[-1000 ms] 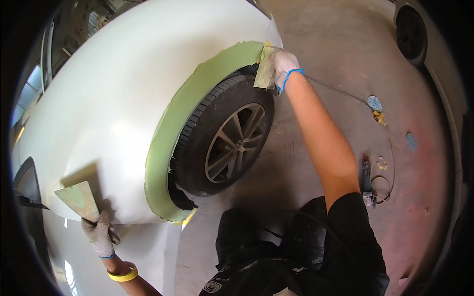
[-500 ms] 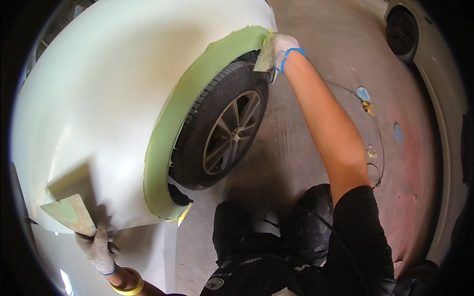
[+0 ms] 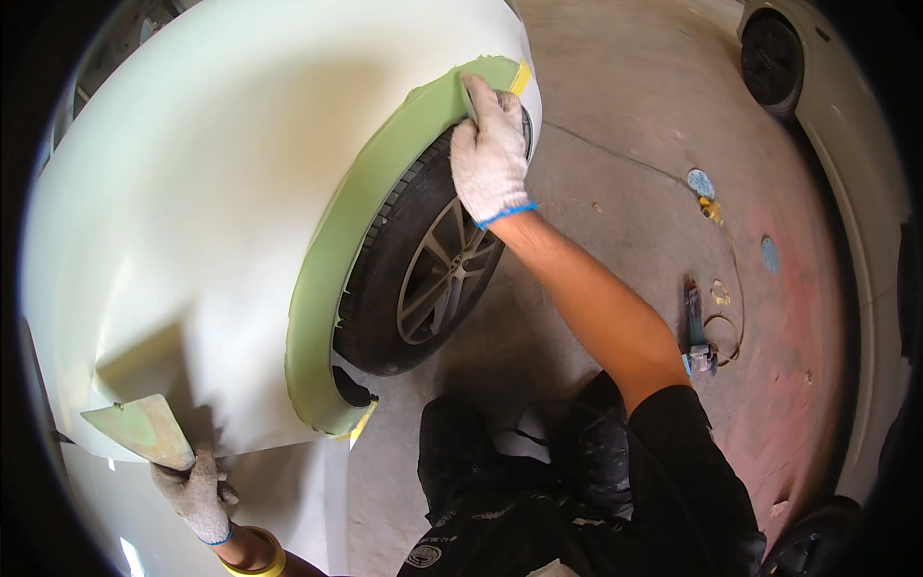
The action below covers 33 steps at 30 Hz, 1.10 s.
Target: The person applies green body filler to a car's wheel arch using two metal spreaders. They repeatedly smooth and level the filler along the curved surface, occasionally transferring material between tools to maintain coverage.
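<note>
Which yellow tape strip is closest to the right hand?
The upper tape strip, at the top of the green filler, near the gloved right hand; the lower strip, at the filler's bottom, is farther away.

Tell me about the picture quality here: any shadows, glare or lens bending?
In the head view, a dark shadow falls on the white car panel beside the spreader in the left hand; in the head view, a small bright glare streak shows at lower left; in the head view, fisheye bending curves the parked car at right.

There's room over floor (image 3: pixel 615 240); tyre (image 3: pixel 373 313) seemingly blocks arch (image 3: pixel 322 264).
</note>
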Available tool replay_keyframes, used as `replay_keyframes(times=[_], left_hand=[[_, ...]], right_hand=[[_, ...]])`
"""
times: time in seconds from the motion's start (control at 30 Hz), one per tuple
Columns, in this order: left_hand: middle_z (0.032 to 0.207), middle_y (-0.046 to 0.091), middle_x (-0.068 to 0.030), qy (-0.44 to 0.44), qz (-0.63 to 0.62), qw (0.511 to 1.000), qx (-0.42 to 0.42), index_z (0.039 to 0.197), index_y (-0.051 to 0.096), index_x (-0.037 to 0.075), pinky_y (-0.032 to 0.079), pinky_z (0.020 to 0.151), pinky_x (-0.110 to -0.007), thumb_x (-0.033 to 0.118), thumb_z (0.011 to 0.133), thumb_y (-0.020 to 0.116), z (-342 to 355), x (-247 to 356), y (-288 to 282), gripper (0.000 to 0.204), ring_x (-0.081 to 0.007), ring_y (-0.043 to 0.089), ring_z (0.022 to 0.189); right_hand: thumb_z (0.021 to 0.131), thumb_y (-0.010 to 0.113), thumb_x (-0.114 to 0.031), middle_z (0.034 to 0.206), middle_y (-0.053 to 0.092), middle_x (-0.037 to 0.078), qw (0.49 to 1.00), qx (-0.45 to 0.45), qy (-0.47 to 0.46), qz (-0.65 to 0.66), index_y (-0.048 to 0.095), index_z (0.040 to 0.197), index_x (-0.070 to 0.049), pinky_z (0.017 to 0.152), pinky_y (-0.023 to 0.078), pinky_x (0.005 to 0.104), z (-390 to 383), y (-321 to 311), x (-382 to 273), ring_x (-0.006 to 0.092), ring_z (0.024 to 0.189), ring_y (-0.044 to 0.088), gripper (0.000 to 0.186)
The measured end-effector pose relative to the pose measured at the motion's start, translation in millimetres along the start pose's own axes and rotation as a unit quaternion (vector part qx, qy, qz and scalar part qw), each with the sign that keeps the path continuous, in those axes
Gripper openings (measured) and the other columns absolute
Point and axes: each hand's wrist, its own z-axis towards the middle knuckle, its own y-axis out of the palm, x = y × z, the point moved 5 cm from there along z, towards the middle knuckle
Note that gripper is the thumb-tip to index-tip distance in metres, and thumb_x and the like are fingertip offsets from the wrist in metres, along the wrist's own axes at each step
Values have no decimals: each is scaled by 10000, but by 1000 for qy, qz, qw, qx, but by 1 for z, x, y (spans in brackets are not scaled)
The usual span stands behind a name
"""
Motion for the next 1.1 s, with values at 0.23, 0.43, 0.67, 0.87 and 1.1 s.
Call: replay_keyframes(times=[0.23, 0.43, 0.67, 0.87, 1.1], left_hand=[[636, 566, -75, -12, 8, 1000, -16, 1169, 463, -31, 346, 274, -235, -27, 765, 599, 3, -4, 0, 426, -124, 488, 383], [592, 509, -47, 30, 25, 999, 0, 1147, 454, 0, 328, 264, -220, 91, 826, 630, 5, -14, -7, 378, -106, 453, 382], [600, 512, -47, 43, 35, 998, -18, 1136, 457, 0, 334, 269, -223, 86, 823, 627, 7, -14, -12, 366, -109, 462, 393], [590, 504, -47, 31, 27, 999, 5, 1129, 457, 1, 338, 272, -227, 82, 821, 628, 8, -20, -4, 362, -111, 458, 389], [655, 575, -75, -12, 29, 999, -9, 1158, 468, -28, 363, 300, -240, 9, 776, 620, 8, -18, -12, 413, -124, 509, 416]], right_hand=[[835, 518, -43, 870, 622, 83, 917, 8, 320, 239, 588, 1114, -12, 636, 528, 362, 46, -27, 115, 214, 713, 610, 289], [843, 497, -39, 972, 606, 136, 861, -15, 439, 257, 544, 1155, 9, 682, 524, 432, 65, -23, 125, 275, 785, 608, 319], [849, 494, -60, 997, 607, 163, 854, -38, 451, 257, 556, 1124, 38, 726, 509, 425, 71, -5, 138, 280, 842, 603, 298], [865, 476, -109, 981, 620, 176, 939, -158, 304, -24, 596, 1057, 52, 718, 499, 417, 96, 7, 210, 294, 832, 608, 278], [845, 490, -128, 882, 647, 194, 898, -33, 430, 86, 647, 948, 52, 685, 493, 419, 84, -6, 137, 323, 793, 617, 261]])
